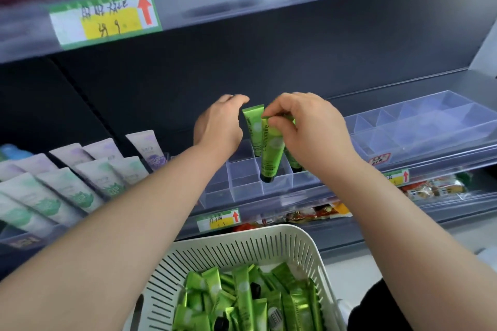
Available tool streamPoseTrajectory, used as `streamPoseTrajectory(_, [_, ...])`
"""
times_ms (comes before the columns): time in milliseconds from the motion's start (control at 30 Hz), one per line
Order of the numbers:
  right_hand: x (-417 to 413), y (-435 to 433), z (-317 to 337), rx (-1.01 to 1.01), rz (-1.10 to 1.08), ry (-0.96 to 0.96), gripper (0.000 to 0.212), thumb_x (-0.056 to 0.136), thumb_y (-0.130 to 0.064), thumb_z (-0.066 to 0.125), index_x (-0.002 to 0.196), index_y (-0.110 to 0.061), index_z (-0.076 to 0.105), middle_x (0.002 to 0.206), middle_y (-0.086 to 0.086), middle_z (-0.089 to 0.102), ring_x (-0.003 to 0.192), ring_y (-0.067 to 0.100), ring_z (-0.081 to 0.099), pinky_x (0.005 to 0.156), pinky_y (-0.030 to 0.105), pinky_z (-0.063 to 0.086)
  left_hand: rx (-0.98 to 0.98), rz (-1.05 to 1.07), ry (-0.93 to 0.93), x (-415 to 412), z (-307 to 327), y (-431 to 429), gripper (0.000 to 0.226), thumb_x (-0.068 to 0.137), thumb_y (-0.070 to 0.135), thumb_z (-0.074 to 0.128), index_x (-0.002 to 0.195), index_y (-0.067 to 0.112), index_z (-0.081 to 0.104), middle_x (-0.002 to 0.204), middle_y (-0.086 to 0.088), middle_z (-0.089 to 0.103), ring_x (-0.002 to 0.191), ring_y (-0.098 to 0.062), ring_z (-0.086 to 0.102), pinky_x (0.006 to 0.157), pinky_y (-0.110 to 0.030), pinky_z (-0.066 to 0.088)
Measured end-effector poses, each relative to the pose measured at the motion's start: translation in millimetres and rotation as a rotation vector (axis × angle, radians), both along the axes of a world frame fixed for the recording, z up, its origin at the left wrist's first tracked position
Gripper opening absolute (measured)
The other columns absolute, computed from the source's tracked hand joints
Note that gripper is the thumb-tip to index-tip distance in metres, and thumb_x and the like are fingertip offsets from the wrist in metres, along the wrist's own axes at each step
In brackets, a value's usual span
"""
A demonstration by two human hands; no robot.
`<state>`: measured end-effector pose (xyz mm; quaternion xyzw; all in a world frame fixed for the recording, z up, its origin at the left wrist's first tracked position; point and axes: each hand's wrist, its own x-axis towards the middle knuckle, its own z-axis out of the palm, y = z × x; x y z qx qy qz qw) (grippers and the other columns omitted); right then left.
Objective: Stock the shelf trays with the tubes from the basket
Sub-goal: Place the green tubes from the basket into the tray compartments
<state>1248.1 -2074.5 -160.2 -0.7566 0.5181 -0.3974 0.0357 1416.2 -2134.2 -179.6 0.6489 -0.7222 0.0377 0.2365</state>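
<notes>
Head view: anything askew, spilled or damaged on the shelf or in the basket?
Nothing looks spilled or damaged. The green tube pinched by the right hand tilts, cap down, at the clear tray. The tubes in the basket lie jumbled.

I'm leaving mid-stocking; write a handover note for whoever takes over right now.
Right hand pinches the crimped top of a green Chamomile tube, cap down at a compartment of the clear divided tray, not yet released. Left hand open, beside the rear tube.
Done: rear tube and a third tube, partly hidden by the right hand, stand in the tray.
Left: release this tube; fill the empty compartments and the empty second tray from the white basket, which holds many green tubes.
</notes>
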Motion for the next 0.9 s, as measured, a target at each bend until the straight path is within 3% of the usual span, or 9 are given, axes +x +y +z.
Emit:
streamPoseTrajectory(133, [15.4, -19.1, 7.1, -0.045, -0.065, 0.061, 0.017, 0.092, -0.019, 0.052, 0.095, -0.028, 0.066, 0.092, -0.010, 0.065, 0.091, 0.018, 0.052, 0.069, 0.034, 0.044, -0.013, -0.014, 0.046, 9.0, -6.1, 28.7, 0.056, 0.085, -0.008, 0.048, 0.126, 0.028, 0.058, 0.122, 0.004, 0.058, 0.103, -0.022, 0.058, 0.073, -0.032, 0.048])
streamPoseTrajectory(267, [27.8, -45.3, -2.8, -0.091, -0.129, 0.143, 0.022, 0.089, -0.011, 0.050, 0.095, -0.024, 0.067, 0.089, -0.005, 0.064, 0.086, 0.024, 0.053, 0.063, 0.032, 0.033, -0.004, -0.066, 0.067, 16.5, -19.6, 51.1, 0.050, 0.088, -0.007, 0.050, 0.122, 0.027, 0.062, 0.127, 0.009, 0.058, 0.108, -0.018, 0.057, 0.080, -0.036, 0.051])
streamPoseTrajectory(600, [37.5, -67.3, -25.0, 0.002, -0.164, 0.366, 0.026, 0.087, -0.008, 0.055, 0.104, -0.025, 0.065, 0.099, 0.000, 0.067, 0.097, 0.026, 0.055, 0.073, 0.033, 0.032, 0.019, -0.081, 0.017, 27.0, -24.7, 67.1, 0.045, 0.093, -0.004, 0.049, 0.124, 0.027, 0.059, 0.129, 0.010, 0.057, 0.105, -0.016, 0.056, 0.072, -0.030, 0.047])
streamPoseTrajectory(767, [33.7, -67.3, -37.6, 0.029, -0.186, 0.407, 0.028, 0.088, -0.008, 0.055, 0.107, -0.026, 0.065, 0.100, 0.000, 0.068, 0.097, 0.026, 0.056, 0.076, 0.034, 0.034, 0.043, -0.111, 0.065, 26.3, -30.0, 71.4, 0.044, 0.092, -0.005, 0.052, 0.124, 0.024, 0.061, 0.129, 0.007, 0.058, 0.108, -0.016, 0.058, 0.083, -0.036, 0.053])
streamPoseTrajectory(900, [33.5, -64.2, -36.5, -0.060, -0.183, 0.445, 0.031, 0.086, -0.009, 0.058, 0.113, -0.024, 0.064, 0.100, 0.001, 0.068, 0.099, 0.028, 0.054, 0.074, 0.035, 0.034, 0.050, -0.130, 0.047, 24.0, -35.5, 74.3, 0.044, 0.092, -0.005, 0.051, 0.124, 0.023, 0.061, 0.128, 0.006, 0.059, 0.110, -0.017, 0.056, 0.084, -0.036, 0.053])
